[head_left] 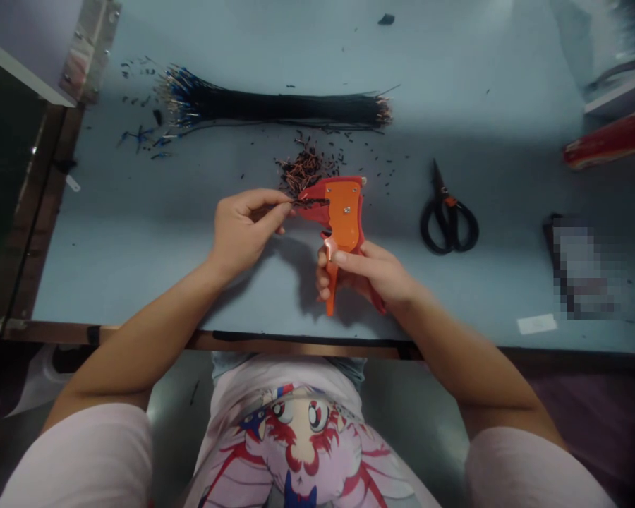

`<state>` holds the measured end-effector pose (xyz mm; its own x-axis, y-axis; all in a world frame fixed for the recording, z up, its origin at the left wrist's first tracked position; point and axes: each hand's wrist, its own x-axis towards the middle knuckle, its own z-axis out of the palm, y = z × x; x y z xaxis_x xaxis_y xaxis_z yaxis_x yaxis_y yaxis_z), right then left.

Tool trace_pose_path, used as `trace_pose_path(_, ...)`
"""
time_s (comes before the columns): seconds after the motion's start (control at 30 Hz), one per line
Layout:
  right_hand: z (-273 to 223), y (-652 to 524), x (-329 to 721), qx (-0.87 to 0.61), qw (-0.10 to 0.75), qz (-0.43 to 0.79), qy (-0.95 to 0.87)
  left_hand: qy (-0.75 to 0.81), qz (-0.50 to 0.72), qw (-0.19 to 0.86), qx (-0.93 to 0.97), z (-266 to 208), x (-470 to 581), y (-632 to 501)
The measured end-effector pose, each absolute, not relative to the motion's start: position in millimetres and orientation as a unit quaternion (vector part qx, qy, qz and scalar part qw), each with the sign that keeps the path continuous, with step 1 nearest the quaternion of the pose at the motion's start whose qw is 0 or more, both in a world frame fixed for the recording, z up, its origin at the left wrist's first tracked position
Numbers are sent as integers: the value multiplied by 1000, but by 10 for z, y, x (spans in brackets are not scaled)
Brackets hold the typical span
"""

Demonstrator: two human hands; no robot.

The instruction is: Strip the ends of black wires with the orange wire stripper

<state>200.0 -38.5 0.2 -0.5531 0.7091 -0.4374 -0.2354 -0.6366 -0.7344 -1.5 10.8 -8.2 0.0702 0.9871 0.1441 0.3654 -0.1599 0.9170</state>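
Locate the orange-and-red wire stripper (343, 219) in the right hand (375, 271), over the near middle of the blue-grey worktop (137, 247), jaws pointing left. Note the right hand wrapped around the lower handles, and the left hand (248, 229) pinched narrow, thumb and fingertip on a thin dark wire (295, 203) just beside the jaws. Expect moderate weight and a rigid body in the tool, probably smooth on the outer shell; grasp low on both handles, clear of the jaws. Treat the wire as very light, springy and prone to slipping; pinch near the jaws, but keep fingertips outside. Avoid brushing the loose pile of clippings (300, 168) just beyond the tool. Handle the wire bundle (296, 108) farther back as likely flexible, with easily bent ends.
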Motion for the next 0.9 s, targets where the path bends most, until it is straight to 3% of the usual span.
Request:
trace_pose_path(0.57, 22, -404, 1979, -360, 282, 827, -328, 496, 423, 248, 716, -92, -19, 47)
trace_pose_path(0.9, -20, -404, 1976, -370, 279, 812, -354, 501, 413, 243, 721, -99, -25, 22)
